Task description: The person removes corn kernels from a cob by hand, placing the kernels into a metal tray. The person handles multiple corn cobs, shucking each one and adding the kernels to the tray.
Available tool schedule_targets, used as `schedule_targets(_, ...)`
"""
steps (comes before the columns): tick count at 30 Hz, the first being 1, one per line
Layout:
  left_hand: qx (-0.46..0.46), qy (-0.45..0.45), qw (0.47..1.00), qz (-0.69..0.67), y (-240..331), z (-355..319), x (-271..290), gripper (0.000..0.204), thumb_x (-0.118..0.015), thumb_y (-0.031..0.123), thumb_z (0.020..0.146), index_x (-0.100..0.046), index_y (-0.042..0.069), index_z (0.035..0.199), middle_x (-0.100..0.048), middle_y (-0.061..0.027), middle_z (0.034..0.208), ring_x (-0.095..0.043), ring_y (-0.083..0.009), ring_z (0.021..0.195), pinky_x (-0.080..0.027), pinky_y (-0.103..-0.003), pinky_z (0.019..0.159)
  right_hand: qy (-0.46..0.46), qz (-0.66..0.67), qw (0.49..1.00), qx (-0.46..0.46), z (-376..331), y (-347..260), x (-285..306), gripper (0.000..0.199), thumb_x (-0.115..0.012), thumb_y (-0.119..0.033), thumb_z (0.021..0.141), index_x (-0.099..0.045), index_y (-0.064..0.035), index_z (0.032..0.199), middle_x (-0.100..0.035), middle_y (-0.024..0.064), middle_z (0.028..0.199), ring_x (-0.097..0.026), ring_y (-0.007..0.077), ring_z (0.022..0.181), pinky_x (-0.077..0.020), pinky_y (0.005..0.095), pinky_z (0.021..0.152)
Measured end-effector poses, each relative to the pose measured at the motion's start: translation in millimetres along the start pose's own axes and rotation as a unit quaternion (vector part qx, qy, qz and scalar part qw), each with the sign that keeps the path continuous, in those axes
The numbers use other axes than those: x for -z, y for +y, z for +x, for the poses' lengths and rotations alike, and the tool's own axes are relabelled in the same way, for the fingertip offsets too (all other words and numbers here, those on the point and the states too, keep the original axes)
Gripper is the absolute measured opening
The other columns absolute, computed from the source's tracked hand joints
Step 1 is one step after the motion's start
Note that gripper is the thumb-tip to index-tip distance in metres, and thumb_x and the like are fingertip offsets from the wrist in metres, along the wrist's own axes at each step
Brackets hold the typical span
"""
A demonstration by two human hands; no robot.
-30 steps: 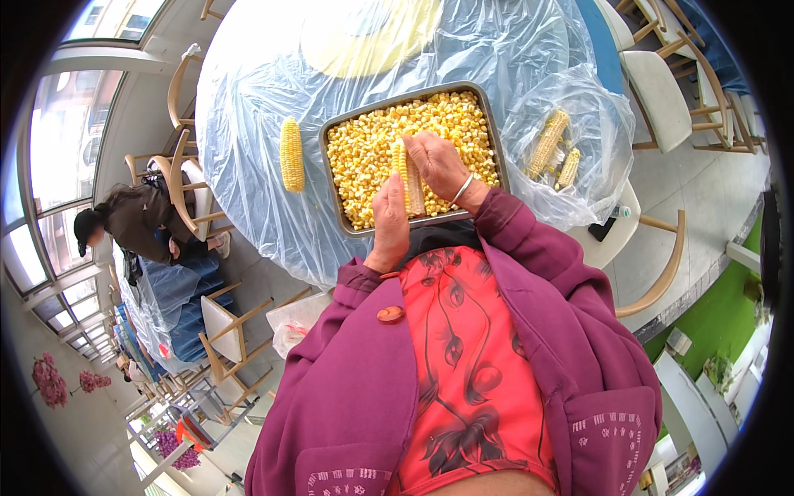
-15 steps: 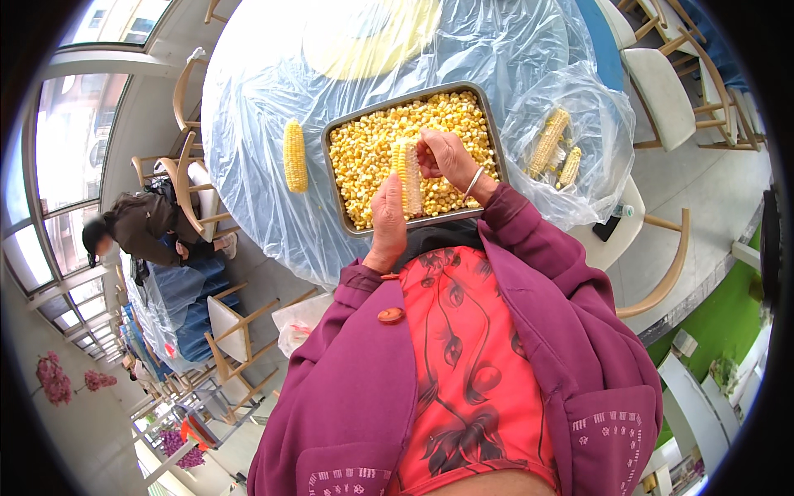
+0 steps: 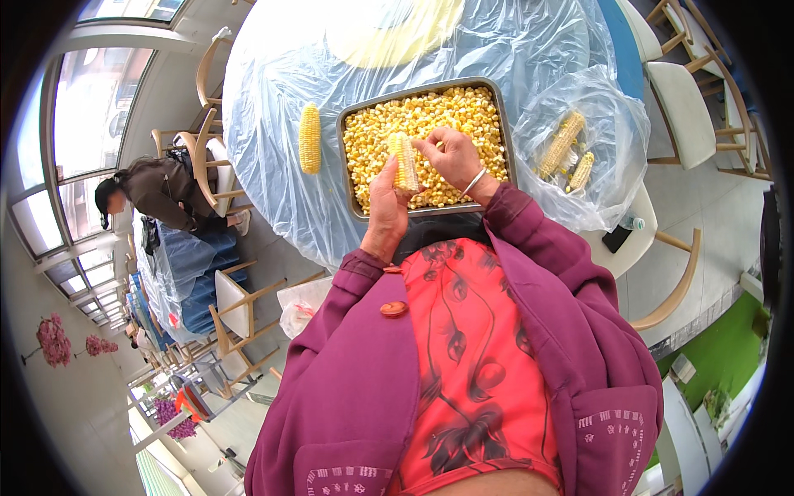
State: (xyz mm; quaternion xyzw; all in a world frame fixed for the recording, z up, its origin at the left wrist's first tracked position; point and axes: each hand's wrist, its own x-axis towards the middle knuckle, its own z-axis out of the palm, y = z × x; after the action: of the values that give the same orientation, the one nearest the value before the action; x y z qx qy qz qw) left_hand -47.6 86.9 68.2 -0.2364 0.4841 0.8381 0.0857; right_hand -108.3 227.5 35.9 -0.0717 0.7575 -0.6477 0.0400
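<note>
My left hand [image 3: 385,202] grips a partly stripped corn cob [image 3: 403,163], held upright over a dark metal tray [image 3: 507,136]. Rows of yellow kernels remain on one side of the cob, while its right side looks pale and bare. Just right of the cob, my right hand [image 3: 457,159] has its fingers curled and its thumb and fingertips together. Whether a kernel sits between them is too small to tell. Loose corn kernels [image 3: 372,136] fill the tray beneath both hands. Left of the tray lies an ear of corn [image 3: 309,139] with its kernels on.
Clear plastic sheeting [image 3: 273,165] covers the round table. To the tray's right, a clear plastic bag [image 3: 616,124] holds cobs [image 3: 562,143]. A chair [image 3: 674,285] with a dark phone-like object [image 3: 616,238] stands at the right. Another person [image 3: 161,194] bends over a table at far left.
My right hand's fingertips have moved slightly away from the cob's side. The cob leans a little differently in my left hand. The whole view has shifted slightly.
</note>
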Motion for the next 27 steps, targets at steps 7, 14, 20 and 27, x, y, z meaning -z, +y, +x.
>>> schedule_targets(7,-0.049,-0.007,0.999,0.020,-3,3,-10,0.042,-0.048,0.044,0.095,-0.059,0.006,0.110,-0.060,0.0011,0.088,-0.057,-0.0070,0.075,-0.047,-0.024,0.061,-0.052,0.005,0.998,-0.033,-31,-28,-17,0.056,-0.054,-0.052,0.088,-0.058,0.0012,0.072,-0.059,0.0188,0.067,-0.059,0.0338,0.062,-0.0456,0.0401,0.057)
schedule_targets(14,-0.016,-0.083,0.992,-0.097,-5,8,-10,0.047,-0.037,0.043,0.099,-0.052,0.004,0.120,-0.059,-0.0042,0.101,-0.056,-0.0127,0.089,-0.046,-0.027,0.079,-0.028,-0.163,0.986,0.001,-40,-52,-24,0.060,-0.051,-0.057,0.087,-0.057,0.0034,0.083,-0.059,0.0248,0.079,-0.059,0.0410,0.072,-0.0476,0.0452,0.062)
schedule_targets(20,0.037,-0.166,0.968,-0.184,-12,16,22,0.045,-0.034,0.036,0.100,-0.046,0.002,0.127,-0.058,-0.0081,0.115,-0.055,-0.0192,0.106,-0.044,-0.033,0.093,-0.013,-0.274,0.962,0.016,-46,-69,-39,0.060,-0.047,-0.054,0.090,-0.057,0.0042,0.095,-0.060,0.0246,0.084,-0.061,0.0396,0.074,-0.0502,0.0452,0.063)
schedule_targets(27,-0.013,-0.125,0.985,-0.119,-9,8,32,0.040,-0.037,0.036,0.100,-0.052,0.002,0.115,-0.059,-0.0058,0.097,-0.057,-0.0152,0.087,-0.047,-0.029,0.077,0.009,-0.291,0.957,0.016,-58,-64,-59,0.054,-0.049,-0.053,0.089,-0.056,0.0000,0.086,-0.058,0.0203,0.079,-0.059,0.0401,0.070,-0.0468,0.0468,0.061)
